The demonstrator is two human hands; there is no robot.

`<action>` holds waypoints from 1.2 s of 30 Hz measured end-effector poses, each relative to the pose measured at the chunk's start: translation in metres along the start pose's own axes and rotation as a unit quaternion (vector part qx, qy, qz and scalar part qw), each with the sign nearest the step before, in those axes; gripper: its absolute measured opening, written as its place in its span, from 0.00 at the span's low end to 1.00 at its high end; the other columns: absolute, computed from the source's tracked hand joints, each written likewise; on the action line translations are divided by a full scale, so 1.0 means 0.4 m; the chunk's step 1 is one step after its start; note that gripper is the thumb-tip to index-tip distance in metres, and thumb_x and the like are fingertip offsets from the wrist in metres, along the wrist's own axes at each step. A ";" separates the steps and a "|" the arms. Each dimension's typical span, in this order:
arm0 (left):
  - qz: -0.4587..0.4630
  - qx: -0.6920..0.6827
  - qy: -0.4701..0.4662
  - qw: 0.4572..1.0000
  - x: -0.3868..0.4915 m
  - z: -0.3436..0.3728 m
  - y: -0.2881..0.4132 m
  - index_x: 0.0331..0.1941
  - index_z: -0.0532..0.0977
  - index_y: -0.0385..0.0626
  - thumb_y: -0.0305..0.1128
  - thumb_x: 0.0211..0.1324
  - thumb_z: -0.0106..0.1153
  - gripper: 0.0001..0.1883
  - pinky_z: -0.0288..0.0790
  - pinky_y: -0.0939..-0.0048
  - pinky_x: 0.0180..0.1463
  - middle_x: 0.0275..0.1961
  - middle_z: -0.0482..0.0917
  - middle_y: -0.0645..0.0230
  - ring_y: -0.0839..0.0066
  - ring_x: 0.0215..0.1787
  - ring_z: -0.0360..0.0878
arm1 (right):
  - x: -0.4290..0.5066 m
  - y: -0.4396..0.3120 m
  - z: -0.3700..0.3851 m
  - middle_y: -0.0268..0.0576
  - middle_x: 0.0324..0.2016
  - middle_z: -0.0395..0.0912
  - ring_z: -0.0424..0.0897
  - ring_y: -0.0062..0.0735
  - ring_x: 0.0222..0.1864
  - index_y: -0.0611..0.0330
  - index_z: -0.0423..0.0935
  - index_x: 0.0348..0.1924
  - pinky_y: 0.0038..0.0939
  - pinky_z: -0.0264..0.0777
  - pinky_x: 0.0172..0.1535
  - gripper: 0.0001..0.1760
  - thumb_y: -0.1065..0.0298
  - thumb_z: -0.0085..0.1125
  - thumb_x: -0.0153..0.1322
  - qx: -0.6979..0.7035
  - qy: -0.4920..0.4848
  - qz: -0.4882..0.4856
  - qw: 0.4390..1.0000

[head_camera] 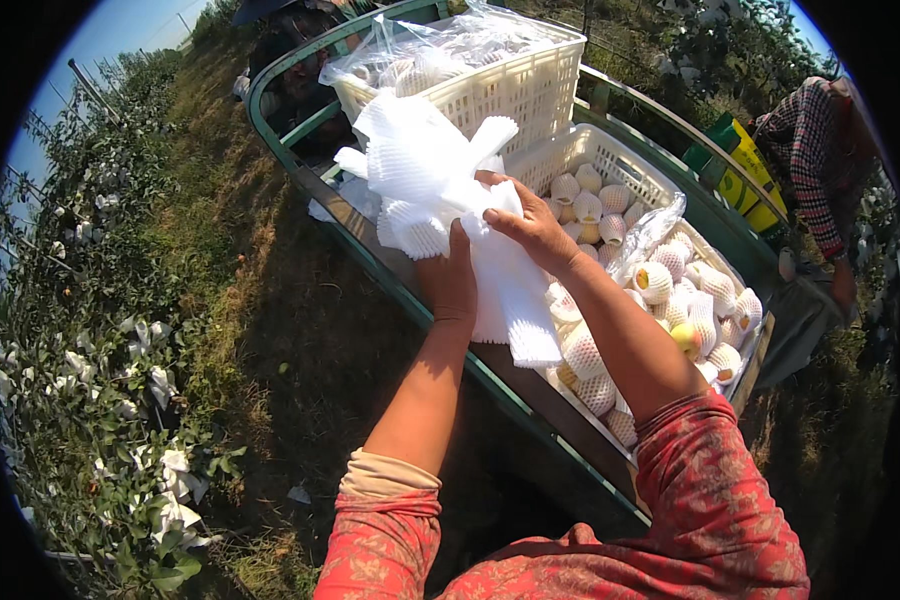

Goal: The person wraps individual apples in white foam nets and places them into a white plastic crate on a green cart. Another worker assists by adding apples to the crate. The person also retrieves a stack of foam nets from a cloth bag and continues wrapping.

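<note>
Both of my hands grip a loose bundle of white foam net sleeves (420, 165) above the near rail of a green metal cart. My left hand (450, 277) holds it from below, thumb pointing up. From the right, my right hand (532, 225) pinches the sleeves between thumb and fingers. Some flattened sleeves (514, 300) hang down below my hands. Under my right forearm, apples in foam nets (589, 352) fill the near part of the cart. One bare yellow-red apple (686, 340) lies among them.
A white plastic crate (510, 86) with plastic film and netted fruit stands at the far end. Beside it, another white crate (630, 161) holds netted apples. The green cart rail (390, 281) runs diagonally. A person in a checked sleeve (817, 165) bends at right. Fruit trees (82, 322) stand left.
</note>
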State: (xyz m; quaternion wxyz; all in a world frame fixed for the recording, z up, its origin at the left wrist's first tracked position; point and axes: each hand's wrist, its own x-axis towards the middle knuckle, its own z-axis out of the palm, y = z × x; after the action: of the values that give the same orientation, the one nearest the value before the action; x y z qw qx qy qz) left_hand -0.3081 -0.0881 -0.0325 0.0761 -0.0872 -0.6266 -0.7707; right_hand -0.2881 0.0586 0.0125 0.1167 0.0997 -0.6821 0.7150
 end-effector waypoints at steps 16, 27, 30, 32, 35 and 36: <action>-0.461 0.244 0.080 0.849 0.306 -0.021 -0.453 0.66 0.73 0.41 0.60 0.69 0.50 0.36 0.77 0.54 0.61 0.65 0.77 0.45 0.51 0.62 0.80 | 0.014 0.390 -0.003 0.61 0.60 0.75 0.75 0.57 0.61 0.59 0.67 0.70 0.42 0.68 0.63 0.30 0.57 0.56 0.77 -0.225 0.044 0.144 0.963; -0.201 0.737 -0.383 0.520 0.328 0.021 -0.329 0.62 0.79 0.45 0.45 0.70 0.51 0.24 0.76 0.56 0.63 0.63 0.81 0.54 0.51 0.63 0.81 | -0.132 0.466 0.064 0.64 0.67 0.66 0.71 0.64 0.66 0.63 0.70 0.66 0.48 0.70 0.66 0.28 0.67 0.52 0.73 -0.590 -0.039 0.026 0.806; -0.145 0.772 -0.452 0.423 0.309 -0.004 -0.234 0.59 0.81 0.44 0.43 0.68 0.54 0.22 0.76 0.58 0.62 0.60 0.84 0.54 0.52 0.61 0.83 | -0.137 0.525 0.099 0.65 0.66 0.69 0.71 0.64 0.66 0.63 0.74 0.64 0.47 0.70 0.66 0.25 0.64 0.51 0.75 -0.588 -0.113 0.066 0.798; -0.106 0.775 -0.503 0.367 0.294 0.007 -0.100 0.54 0.85 0.46 0.33 0.67 0.51 0.18 0.79 0.54 0.59 0.55 0.87 0.57 0.54 0.56 0.86 | -0.134 0.571 0.129 0.68 0.63 0.72 0.71 0.63 0.66 0.64 0.76 0.63 0.47 0.68 0.67 0.26 0.57 0.51 0.78 -0.491 -0.126 0.213 0.835; 0.091 0.664 -0.503 0.546 0.254 0.087 0.057 0.41 0.86 0.44 0.34 0.66 0.53 0.12 0.80 0.50 0.49 0.43 0.88 0.54 0.50 0.46 0.88 | -0.223 0.864 0.000 0.64 0.63 0.74 0.71 0.55 0.67 0.64 0.70 0.68 0.44 0.66 0.67 0.29 0.50 0.44 0.82 -0.499 0.059 0.207 0.839; 0.141 0.622 -0.492 0.592 0.238 0.078 0.111 0.37 0.85 0.42 0.36 0.66 0.54 0.12 0.79 0.48 0.45 0.40 0.87 0.53 0.49 0.42 0.87 | -0.216 0.900 -0.040 0.64 0.63 0.74 0.71 0.56 0.67 0.64 0.69 0.68 0.44 0.66 0.68 0.30 0.49 0.44 0.82 -0.481 0.096 0.209 0.846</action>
State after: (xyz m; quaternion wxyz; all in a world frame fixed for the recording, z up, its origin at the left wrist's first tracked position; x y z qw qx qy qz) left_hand -0.3896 -0.0672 0.0381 -0.1001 -0.4719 -0.8759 -0.0132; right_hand -0.3147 0.0566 -0.3573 0.0631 -0.1826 -0.9305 0.3111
